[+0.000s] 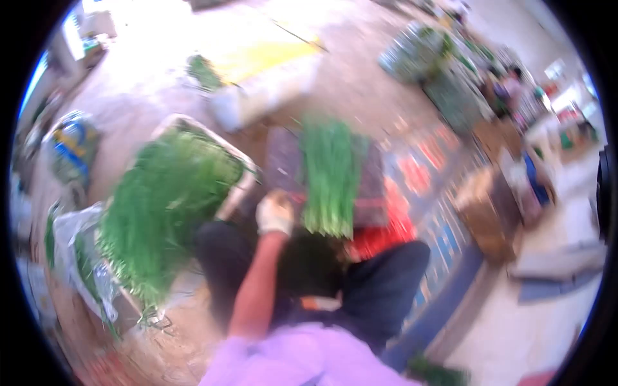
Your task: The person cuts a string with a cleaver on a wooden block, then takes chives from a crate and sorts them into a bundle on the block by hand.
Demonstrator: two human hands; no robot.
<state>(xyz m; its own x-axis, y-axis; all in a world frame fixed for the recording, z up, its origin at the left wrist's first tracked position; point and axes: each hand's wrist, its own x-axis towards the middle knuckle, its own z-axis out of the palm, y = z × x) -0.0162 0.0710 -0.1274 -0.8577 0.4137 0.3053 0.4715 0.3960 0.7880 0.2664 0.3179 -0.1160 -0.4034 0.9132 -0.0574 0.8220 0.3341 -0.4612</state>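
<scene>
My left hand (275,213), in a pale glove, is at the near left edge of a dark flat board (283,151) between my knees. Its blurred fingers look curled closed, and what they hold, if anything, is hidden. A bundle of green onions (331,174) lies lengthwise on the board, right of the hand, white ends toward me. Close to my fingers begins a thin red string (370,203), which crosses the board at the bundle's lower part. Red plastic (386,235) shows below the board's right side. My right hand is out of sight.
A pale crate (241,161) heaped with greens (167,193) stands at left, beside a white plastic bag (77,235). Ahead is a white box (270,90) with a yellow top. A cardboard box (489,206) stands at right; stuffed bags (418,55) lie farther back.
</scene>
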